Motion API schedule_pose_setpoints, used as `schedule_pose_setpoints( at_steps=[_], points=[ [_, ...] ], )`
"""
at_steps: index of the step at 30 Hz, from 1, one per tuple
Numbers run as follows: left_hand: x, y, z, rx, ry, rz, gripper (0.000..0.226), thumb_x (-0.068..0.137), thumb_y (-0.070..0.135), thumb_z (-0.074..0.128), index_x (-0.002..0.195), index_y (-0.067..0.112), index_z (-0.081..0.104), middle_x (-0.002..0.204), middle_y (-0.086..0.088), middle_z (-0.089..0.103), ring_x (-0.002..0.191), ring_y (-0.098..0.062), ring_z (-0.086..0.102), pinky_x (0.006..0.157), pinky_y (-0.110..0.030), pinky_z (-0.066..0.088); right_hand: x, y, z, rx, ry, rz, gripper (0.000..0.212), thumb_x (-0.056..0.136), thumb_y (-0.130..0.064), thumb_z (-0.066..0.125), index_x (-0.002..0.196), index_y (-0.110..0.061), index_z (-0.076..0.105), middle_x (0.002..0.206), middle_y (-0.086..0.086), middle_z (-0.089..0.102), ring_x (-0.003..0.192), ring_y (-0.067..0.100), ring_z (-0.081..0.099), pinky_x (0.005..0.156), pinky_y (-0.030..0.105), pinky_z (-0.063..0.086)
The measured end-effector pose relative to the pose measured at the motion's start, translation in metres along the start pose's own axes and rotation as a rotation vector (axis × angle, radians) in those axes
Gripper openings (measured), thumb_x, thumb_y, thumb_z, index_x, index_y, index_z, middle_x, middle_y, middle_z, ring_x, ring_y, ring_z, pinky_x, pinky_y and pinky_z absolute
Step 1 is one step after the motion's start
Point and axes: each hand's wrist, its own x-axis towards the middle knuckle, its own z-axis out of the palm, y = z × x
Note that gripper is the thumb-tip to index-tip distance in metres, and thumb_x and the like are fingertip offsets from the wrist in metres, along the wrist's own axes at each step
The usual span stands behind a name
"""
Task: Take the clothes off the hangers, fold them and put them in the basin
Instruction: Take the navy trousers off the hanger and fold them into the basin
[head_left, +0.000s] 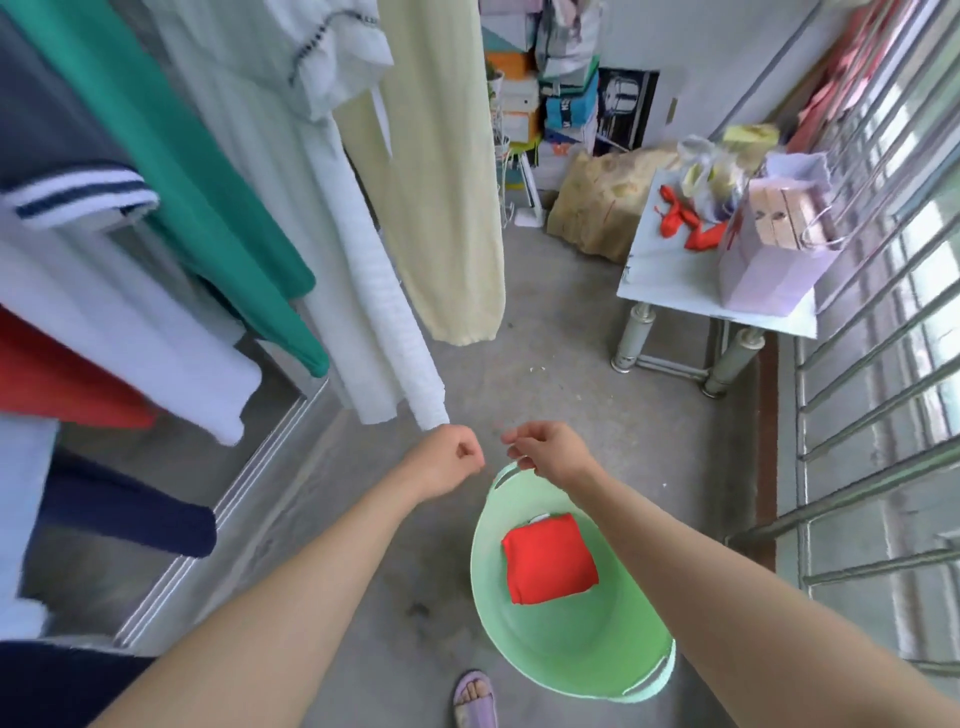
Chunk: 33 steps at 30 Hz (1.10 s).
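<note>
Seen from the head camera, down along both bare forearms, the person is standing over the basin (571, 654). It is a pale green plastic tub sitting on the concrete floor, just ahead of a foot in a purple sandal (474, 696). One red garment (550, 558) is lying inside it, folded into a neat square pad. The rest of the washing is hanging to the left and ahead: a long white garment (363, 270), a cream garment (441, 182) beside it and a green garment (218, 197). Navy, white and red pieces are hanging nearer the left edge, and the hangers themselves are out of frame.

The left hand (447, 460) is curling into a fist right at the bottom corner of the white garment. The hem is meeting the knuckles, but I cannot tell whether the fingers are pinching cloth or closing on nothing. The right hand (550, 452) is hovering just beside it, above the basin's far handle. Its fingers are loosely bent and, as far as I can see, holding nothing. The hands are near each other but not touching.

The white garment is looking thin, crinkled and limp to me, so it is likely light and will drape and slip rather than keep a shape. Tugging at the hem would probably only drag it against the hanger. The shoulders or neckline, up by the hanger, seem the better place to take hold. Being so long, it will probably need several folds to sit next to the red pad.
</note>
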Motion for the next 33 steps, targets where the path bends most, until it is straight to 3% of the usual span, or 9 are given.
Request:
schedule_pose_setpoints(
  at_steps=[5,8,14,17,20,25,33],
  points=[
    [-0.069,0.004,-0.047,-0.037,0.213,-0.050,0.017,0.082,0.020,0.064,0.066,0.026,0.062,0.075,-0.001,0.067,0.081,-0.024,0.065,0.078,-0.036,0.052,-0.040,-0.065,0.020,0.004,-0.107,-0.180,0.028,0.089,0.001,0.043,0.095,-0.010,0.068,0.070,-0.003,0.061,0.049,-0.001,0.055,0.050,0.007,0.040],
    [-0.118,0.014,-0.072,-0.027,0.341,-0.042,0.010,0.086,0.020,0.061,0.078,0.018,0.067,0.079,0.002,0.066,0.075,-0.016,0.061,0.068,-0.019,0.047,-0.070,-0.101,0.035,-0.019,-0.179,-0.304,0.028,0.089,0.000,0.042,0.093,-0.012,0.067,0.072,-0.004,0.063,0.059,0.009,0.054,0.055,0.010,0.043],
    [-0.242,0.013,-0.124,-0.013,0.609,-0.026,0.010,0.084,0.019,0.063,0.074,0.024,0.065,0.079,0.005,0.069,0.078,-0.013,0.064,0.077,-0.034,0.053,-0.126,-0.176,0.096,-0.047,-0.305,-0.580,0.025,0.091,-0.001,0.045,0.093,-0.010,0.068,0.074,-0.001,0.065,0.060,0.011,0.054,0.058,0.009,0.044],
    [-0.319,0.003,-0.150,-0.012,0.753,-0.054,0.016,0.085,0.015,0.063,0.073,0.025,0.064,0.081,0.006,0.069,0.081,-0.011,0.064,0.080,-0.029,0.052,-0.167,-0.213,0.142,-0.033,-0.422,-0.720,0.026,0.091,0.000,0.044,0.093,-0.010,0.068,0.073,-0.001,0.064,0.061,0.010,0.054,0.060,0.015,0.046],
    [-0.385,0.000,-0.171,0.012,0.884,-0.089,0.021,0.087,0.012,0.061,0.072,0.027,0.062,0.081,0.007,0.069,0.078,-0.005,0.062,0.076,-0.019,0.048,-0.208,-0.243,0.176,0.020,-0.517,-0.855,0.027,0.091,0.006,0.043,0.092,-0.004,0.067,0.071,0.003,0.063,0.054,0.001,0.054,0.058,0.009,0.044],
    [-0.481,-0.003,-0.199,0.075,1.106,-0.085,0.011,0.087,0.007,0.062,0.078,0.014,0.065,0.077,0.005,0.071,0.073,-0.009,0.067,0.074,-0.023,0.052,-0.277,-0.290,0.225,0.087,-0.675,-1.081,0.031,0.091,0.008,0.043,0.085,-0.011,0.067,0.068,-0.001,0.064,0.054,-0.002,0.055,0.059,0.012,0.045],
    [-0.592,0.011,-0.266,0.171,1.497,0.084,0.015,0.086,0.005,0.060,0.079,0.018,0.064,0.070,0.007,0.068,0.066,-0.010,0.064,0.070,-0.026,0.053,-0.380,-0.380,0.277,0.251,-0.567,-1.313,0.031,0.088,0.004,0.044,0.100,-0.016,0.065,0.083,-0.009,0.064,0.065,0.001,0.057,0.059,0.013,0.047]
  ],
)
